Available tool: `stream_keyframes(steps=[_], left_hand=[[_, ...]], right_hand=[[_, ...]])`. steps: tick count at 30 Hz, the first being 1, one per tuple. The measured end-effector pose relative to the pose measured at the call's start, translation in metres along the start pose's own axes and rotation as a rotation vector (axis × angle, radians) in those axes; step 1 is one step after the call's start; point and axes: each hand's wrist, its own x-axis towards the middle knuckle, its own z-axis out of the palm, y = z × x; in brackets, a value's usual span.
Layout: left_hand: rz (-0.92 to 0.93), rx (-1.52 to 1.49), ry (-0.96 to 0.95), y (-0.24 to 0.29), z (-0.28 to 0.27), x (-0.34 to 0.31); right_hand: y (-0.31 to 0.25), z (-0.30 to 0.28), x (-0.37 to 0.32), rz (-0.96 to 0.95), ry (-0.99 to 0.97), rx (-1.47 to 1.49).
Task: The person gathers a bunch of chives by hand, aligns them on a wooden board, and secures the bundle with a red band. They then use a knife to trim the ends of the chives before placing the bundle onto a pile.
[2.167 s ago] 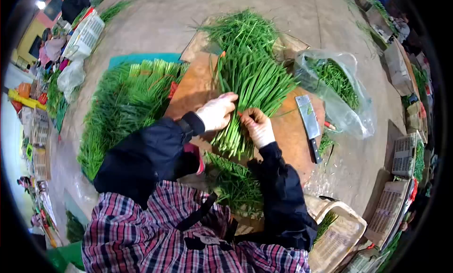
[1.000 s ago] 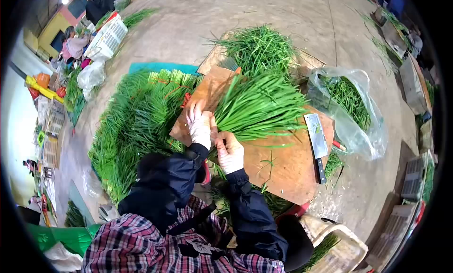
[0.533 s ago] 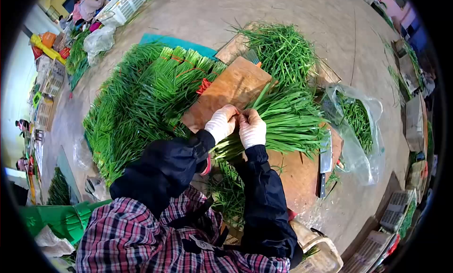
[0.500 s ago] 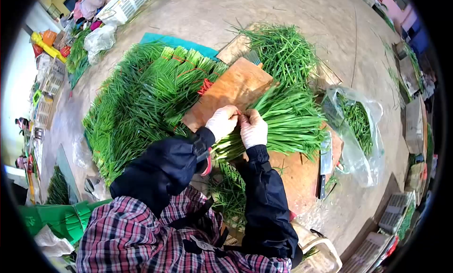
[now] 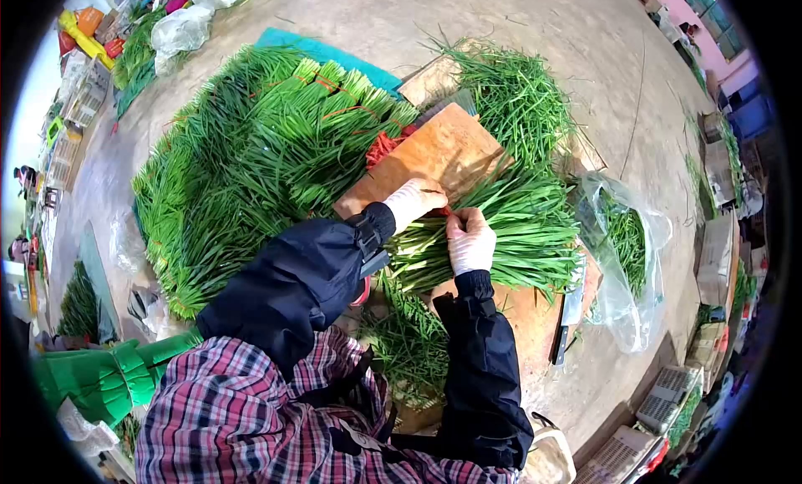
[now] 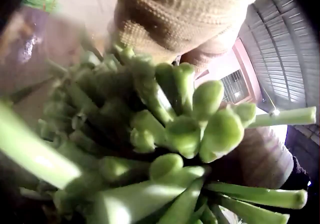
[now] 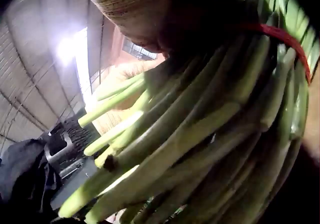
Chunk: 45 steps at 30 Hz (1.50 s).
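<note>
A thick bunch of green stalks [image 5: 526,233] lies on the brown board [image 5: 426,154], cut ends toward the left. A red tie [image 7: 287,40] runs round the bunch in the right wrist view. In the head view, my left hand [image 5: 416,201] pinches red strand at the bunch's upper side, and my right hand [image 5: 472,242] pinches it just beside, thumb and fingers curled. Both hands wear pale wrappings. The left wrist view shows the stalk ends [image 6: 185,134] close up, below a wrapped hand [image 6: 175,19].
Tied bunches [image 5: 276,141] are heaped on the left beside red ties [image 5: 383,148]. A cleaver [image 5: 571,304] lies at the board's right edge, near a clear bag of greens [image 5: 626,250]. Loose greens [image 5: 522,99] lie beyond the board; more [image 5: 409,342] lie below it.
Over these frames the bunch has turned so its cut ends point left instead of toward the body. The hands have come together at the red strand; the head view has shifted.
</note>
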Motion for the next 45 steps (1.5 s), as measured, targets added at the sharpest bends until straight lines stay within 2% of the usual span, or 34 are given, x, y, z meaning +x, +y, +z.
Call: stream_keyframes(steps=[2,6,9,10,13,14,17,18,21,26,35,38,45], left_hand=[[-0.103,-0.065,0.031,0.001,0.003,0.002],[-0.157,-0.246,0.021,0.008,0.006,-0.002],[-0.180,-0.239,0.080,0.017,0.006,-0.005],[-0.176,-0.124,0.019,0.018,0.001,-0.006],[-0.141,-0.440,0.017,0.008,0.002,-0.003],[-0.179,-0.344,0.071,0.006,0.004,-0.001],[-0.122,-0.219,0.039,0.003,0.003,-0.001],[-0.170,-0.397,-0.026,-0.001,0.000,-0.002],[-0.047,-0.278,-0.010,-0.007,0.003,-0.003],[-0.031,-0.299,-0.018,-0.008,0.007,-0.003],[0.127,-0.002,-0.023,-0.016,0.011,-0.002],[0.126,0.100,-0.004,-0.010,0.013,-0.004],[0.094,0.224,0.021,-0.006,0.015,-0.004]], right_hand=[[0.005,0.004,0.001,-0.032,0.012,-0.040],[-0.007,0.003,-0.002,-0.032,0.022,-0.108],[-0.002,0.007,-0.002,-0.069,0.064,-0.151],[-0.003,0.007,-0.002,-0.075,0.068,-0.156],[-0.012,0.003,-0.005,-0.070,0.061,-0.118],[-0.013,0.002,-0.005,-0.061,0.047,-0.093],[-0.009,0.005,-0.008,-0.078,0.093,-0.158],[-0.011,0.006,-0.010,-0.071,0.108,-0.187],[-0.015,0.008,-0.012,-0.038,0.133,-0.218],[-0.015,0.009,-0.015,-0.033,0.166,-0.226],[-0.011,0.009,-0.015,-0.043,0.157,-0.223],[-0.010,0.010,-0.015,-0.098,0.173,-0.197],[-0.009,0.007,-0.014,-0.066,0.129,-0.193]])
